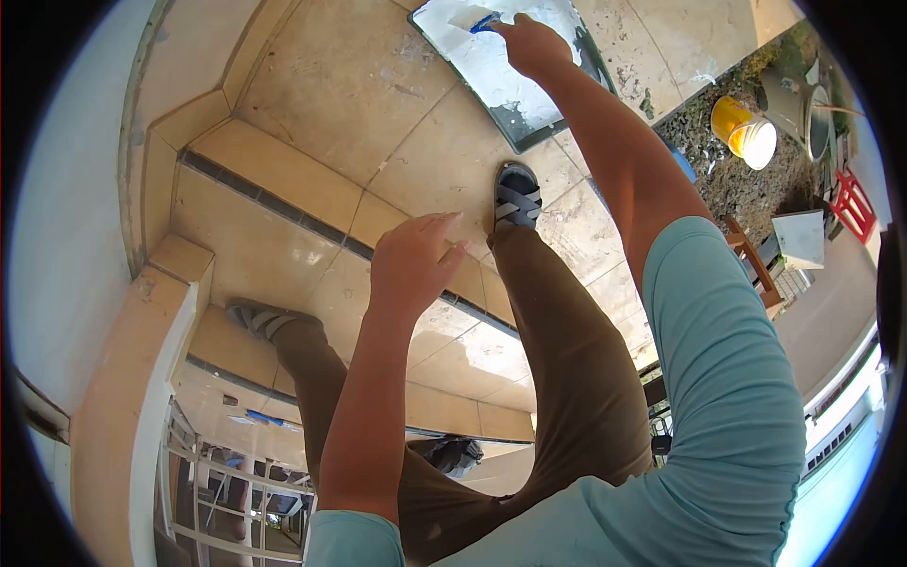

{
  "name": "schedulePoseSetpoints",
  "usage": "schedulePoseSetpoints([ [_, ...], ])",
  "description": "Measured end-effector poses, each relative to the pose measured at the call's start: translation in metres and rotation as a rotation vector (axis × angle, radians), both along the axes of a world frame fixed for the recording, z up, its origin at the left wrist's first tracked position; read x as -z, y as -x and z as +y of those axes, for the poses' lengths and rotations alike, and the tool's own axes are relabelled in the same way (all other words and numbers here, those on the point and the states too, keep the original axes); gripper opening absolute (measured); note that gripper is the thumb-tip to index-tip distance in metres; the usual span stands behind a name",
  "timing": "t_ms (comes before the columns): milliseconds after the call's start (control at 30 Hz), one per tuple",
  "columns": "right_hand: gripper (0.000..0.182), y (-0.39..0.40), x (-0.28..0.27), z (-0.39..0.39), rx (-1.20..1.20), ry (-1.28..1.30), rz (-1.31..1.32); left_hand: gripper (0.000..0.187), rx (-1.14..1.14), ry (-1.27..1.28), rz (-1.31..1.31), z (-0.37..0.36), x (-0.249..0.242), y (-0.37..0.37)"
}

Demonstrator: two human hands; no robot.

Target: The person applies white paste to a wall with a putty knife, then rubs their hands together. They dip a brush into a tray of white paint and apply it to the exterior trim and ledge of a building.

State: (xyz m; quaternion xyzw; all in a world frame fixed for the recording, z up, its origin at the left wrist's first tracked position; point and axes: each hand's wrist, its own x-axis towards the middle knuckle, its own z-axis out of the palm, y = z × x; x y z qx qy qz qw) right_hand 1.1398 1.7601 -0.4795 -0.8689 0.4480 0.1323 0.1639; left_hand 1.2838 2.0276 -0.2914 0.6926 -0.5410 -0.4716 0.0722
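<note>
Near the top of the view, my right hand point(534, 47) is closed around a blue-handled paint tool point(486, 23). The tool's head is too small and too close to the white paint to make out. It rests over a dark green tray point(520, 142) on the tiled floor, coated with wet white paint point(515, 71). My left hand point(416, 255) is in the air over the tiled steps, fingers stretched out and thumb apart, holding nothing.
Tiled steps with dark strips point(274, 210) run under my sandalled feet, one sandal point(517, 197) close to the tray. To the right are a yellow bucket point(742, 130) and a red plastic chair point(853, 206). A wall point(80, 189) borders the left, with a white metal grille point(227, 510) below.
</note>
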Motion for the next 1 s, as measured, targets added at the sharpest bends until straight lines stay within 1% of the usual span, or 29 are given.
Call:
schedulePoseSetpoints([
  [67, 0.040, -0.008, 0.018, -0.010, -0.122, 0.013, 0.140, 0.037, -0.014, -0.021, 0.001, 0.005, 0.008, -0.005],
  [100, 0.040, -0.009, 0.021, -0.017, -0.121, -0.081, 0.149, 0.037, -0.005, -0.036, -0.004, 0.011, 0.013, -0.006],
  [133, 0.040, -0.010, 0.025, -0.019, -0.047, -0.119, 0.157, 0.036, 0.009, -0.057, -0.002, 0.018, 0.015, -0.005],
  [167, 0.039, -0.018, 0.010, -0.021, 0.027, -0.160, 0.167, 0.036, 0.016, -0.080, 0.007, 0.026, 0.014, -0.004],
  [200, 0.034, -0.024, -0.017, -0.024, -0.021, -0.233, 0.099, 0.036, -0.009, -0.121, 0.034, 0.028, 0.013, -0.005],
  [233, 0.034, -0.028, -0.011, -0.022, -0.024, -0.231, 0.094, 0.036, -0.038, -0.149, 0.056, 0.028, 0.015, -0.006],
  [300, 0.033, -0.033, -0.003, -0.018, -0.081, -0.103, 0.083, 0.036, -0.035, -0.157, 0.043, 0.033, 0.014, -0.007],
  [333, 0.031, -0.034, 0.000, -0.016, -0.058, -0.142, 0.115, 0.036, -0.024, -0.169, 0.037, 0.036, 0.015, -0.006],
  [367, 0.027, -0.036, 0.003, -0.015, -0.057, -0.120, 0.108, 0.036, -0.022, -0.165, 0.038, 0.037, 0.015, -0.006],
  [433, 0.037, -0.032, 0.007, -0.010, -0.125, -0.043, 0.048, 0.037, 0.004, -0.190, 0.001, 0.040, 0.014, -0.008],
  [467, 0.037, -0.035, -0.001, -0.011, -0.125, -0.040, 0.043, 0.037, 0.003, -0.188, -0.003, 0.040, 0.014, -0.010],
  [533, 0.032, -0.039, -0.019, -0.011, 0.005, -0.214, 0.148, 0.038, -0.001, -0.205, -0.006, 0.043, 0.012, -0.011],
  [567, 0.032, -0.035, -0.007, -0.012, 0.002, -0.215, 0.148, 0.038, -0.003, -0.206, -0.007, 0.043, 0.011, -0.013],
  [633, 0.031, -0.014, 0.030, -0.024, 0.187, -0.083, -0.103, 0.038, -0.027, -0.233, 0.004, 0.044, 0.011, -0.015],
  [667, 0.029, -0.008, 0.031, -0.031, 0.376, -0.357, -0.161, 0.038, -0.035, -0.231, 0.007, 0.048, 0.012, -0.016],
  [700, 0.029, -0.004, 0.033, -0.032, 0.369, -0.350, -0.157, 0.039, -0.027, -0.215, -0.007, 0.052, 0.015, -0.017],
  [767, 0.027, 0.005, 0.037, -0.030, 0.724, -0.610, -0.111, 0.039, -0.018, -0.190, -0.015, 0.055, 0.020, -0.015],
  [800, 0.027, 0.010, 0.039, -0.031, 0.728, -0.606, -0.109, 0.039, -0.018, -0.200, -0.023, 0.057, 0.021, -0.015],
  [900, 0.024, 0.015, 0.042, -0.024, 1.039, -0.727, -0.338, 0.039, -0.036, -0.236, -0.020, 0.068, 0.021, -0.013],
  [933, 0.020, 0.014, 0.043, -0.022, 1.113, -0.705, -0.359, 0.039, -0.042, -0.245, -0.006, 0.070, 0.021, -0.012],
  [1000, 0.019, 0.012, 0.040, -0.019, 1.101, -0.676, -0.300, 0.039, -0.029, -0.257, -0.010, 0.077, 0.023, -0.011],
])
